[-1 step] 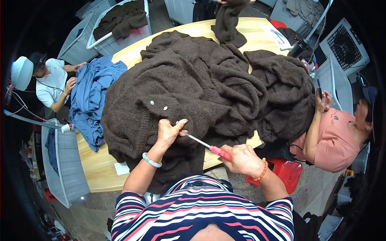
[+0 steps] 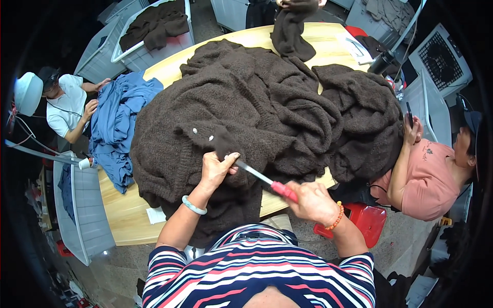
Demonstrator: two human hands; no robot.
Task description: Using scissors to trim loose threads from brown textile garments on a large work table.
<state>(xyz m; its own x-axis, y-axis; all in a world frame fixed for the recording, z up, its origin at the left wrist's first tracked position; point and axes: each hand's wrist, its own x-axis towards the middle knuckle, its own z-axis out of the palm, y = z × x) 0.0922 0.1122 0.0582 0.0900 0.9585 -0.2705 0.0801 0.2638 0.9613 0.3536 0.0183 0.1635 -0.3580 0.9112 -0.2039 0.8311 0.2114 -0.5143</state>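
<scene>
A large heap of dark brown knitwear [image 2: 231,97] covers the middle of the table. My left hand [image 2: 215,169] pinches a fold of it at the near side, thumb on top. Two small white pieces [image 2: 202,134] show on the knit just beyond those fingers. My right hand [image 2: 311,203] grips the red handle of a screwdriver-like tool [image 2: 257,174]. Its straight metal shaft slants up and left, and the tip meets the fold at my left thumb. Exactly what the tip touches is hidden by the thumb and fabric.
The wooden table [image 2: 120,220] has blue garments [image 2: 120,113] at left, handled by a person [image 2: 69,105]. Another person [image 2: 429,174] sits at right with a phone [image 2: 409,114]. Brown cloth [image 2: 292,36] hangs from hands at the far edge. A red stool [image 2: 367,223] stands near my right elbow.
The tool in my right hand has shifted slightly to the right, its handle with it. My left hand keeps its place on the knit.
</scene>
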